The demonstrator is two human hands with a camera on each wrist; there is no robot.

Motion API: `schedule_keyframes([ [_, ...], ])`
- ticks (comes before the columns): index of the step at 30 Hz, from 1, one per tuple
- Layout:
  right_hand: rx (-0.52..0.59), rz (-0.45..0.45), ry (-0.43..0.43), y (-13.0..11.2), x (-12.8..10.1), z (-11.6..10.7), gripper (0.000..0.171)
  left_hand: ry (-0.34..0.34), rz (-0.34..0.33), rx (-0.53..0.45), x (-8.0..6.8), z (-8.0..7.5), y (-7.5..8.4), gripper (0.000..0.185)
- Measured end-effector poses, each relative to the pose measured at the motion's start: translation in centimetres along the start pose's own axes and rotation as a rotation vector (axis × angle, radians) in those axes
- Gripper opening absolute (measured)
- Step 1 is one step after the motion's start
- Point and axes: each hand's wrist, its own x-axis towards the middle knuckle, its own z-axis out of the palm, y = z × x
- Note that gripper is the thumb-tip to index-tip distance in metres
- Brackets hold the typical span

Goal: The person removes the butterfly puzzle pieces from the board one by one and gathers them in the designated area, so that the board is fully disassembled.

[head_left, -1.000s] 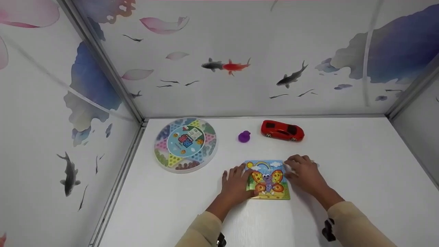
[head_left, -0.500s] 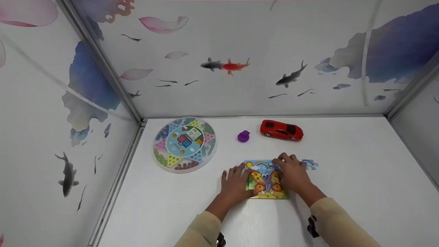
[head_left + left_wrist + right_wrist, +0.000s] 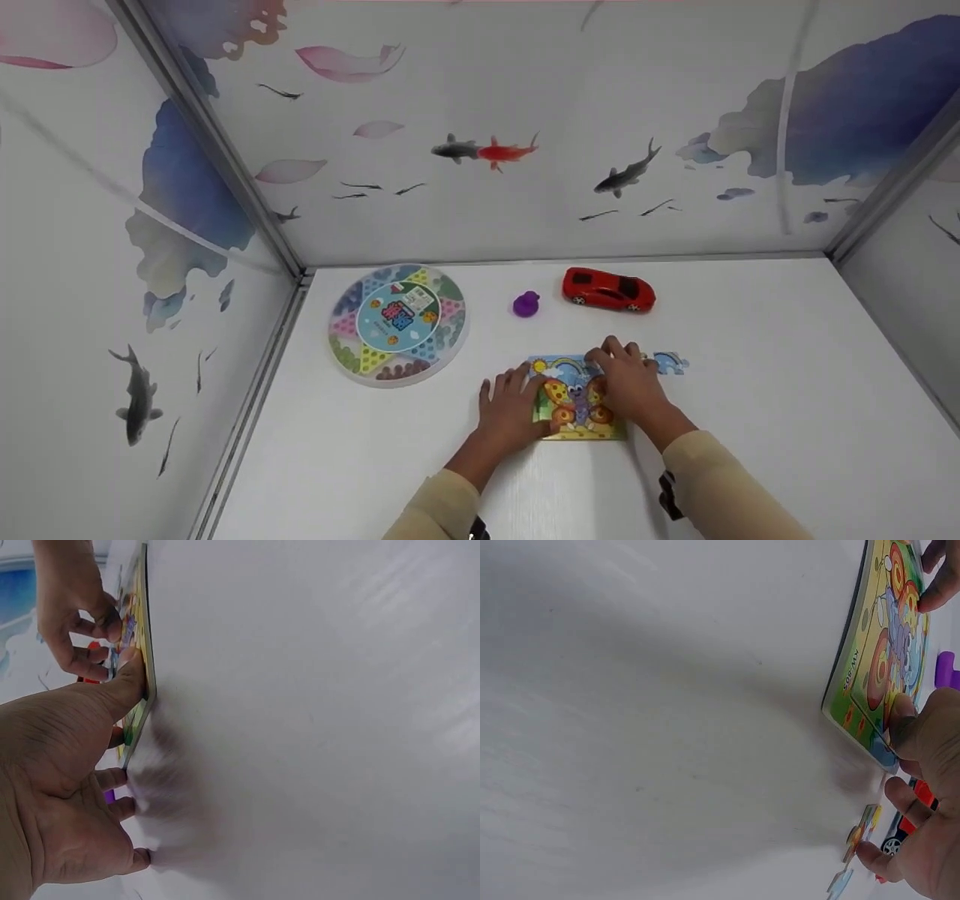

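Head view: the left hand [image 3: 514,409] lies flat, thumb steadying the left edge of the colourful square butterfly puzzle board [image 3: 574,401]. The right hand [image 3: 626,382] presses curled fingers onto its right half; a loose puzzle piece [image 3: 670,363] lies just right.

The butterfly puzzle board [image 3: 574,401] looks like thick printed card with a slight sheen, lying on a smooth, matt white table [image 3: 750,420]. At twelve o'clock from it, the red toy car [image 3: 608,289] is glossy plastic, and the walls [image 3: 525,90] look like matt printed sheet framed in metal.

A round, multicoloured game board [image 3: 397,324] lies at the back left of the white desk [image 3: 765,420]. To its right, a small purple toy [image 3: 526,304] sits just beside a red toy car [image 3: 608,289]. Fish and petals decorate the enclosing walls [image 3: 525,135].
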Motion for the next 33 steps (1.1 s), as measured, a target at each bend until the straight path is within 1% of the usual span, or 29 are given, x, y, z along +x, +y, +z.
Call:
schedule_keyframes([
  [5, -0.004, -0.011, -0.007, -0.5, 0.0, 0.3, 0.059, 0.001, -0.010, 0.012, -0.4, -0.2, -0.3, 0.079],
  [10, -0.020, -0.032, 0.013, -0.4, -0.3, 0.5, 0.054, -0.006, -0.016, 0.021, -0.6, -0.3, -0.1, 0.080],
  [13, -0.021, -0.044, 0.014, -0.2, -0.5, 0.6, 0.051, -0.013, -0.020, 0.017, -0.7, -0.1, 0.1, 0.080],
  [15, -0.022, -0.052, 0.016, -0.1, -0.6, 0.5, 0.049, -0.018, -0.016, 0.011, -0.7, 0.1, 0.3, 0.080],
  [21, -0.042, -0.086, 0.037, 0.1, -0.7, 0.0, 0.044, 0.002, -0.007, 0.020, -0.3, 0.3, 0.4, 0.080],
  [25, -0.026, -0.101, 0.005, -0.3, -0.5, -0.5, 0.045, 0.001, -0.006, 0.014, -0.1, 0.2, 0.3, 0.079],
  [30, 0.027, -0.065, -0.067, -0.6, -0.3, -0.9, 0.047, -0.011, -0.011, 0.007, 0.0, 0.1, 0.2, 0.080],
  [33, 0.053, -0.045, -0.092, -0.5, -0.3, -1.0, 0.048, -0.011, -0.011, 0.008, 0.0, 0.0, 0.3, 0.080],
])
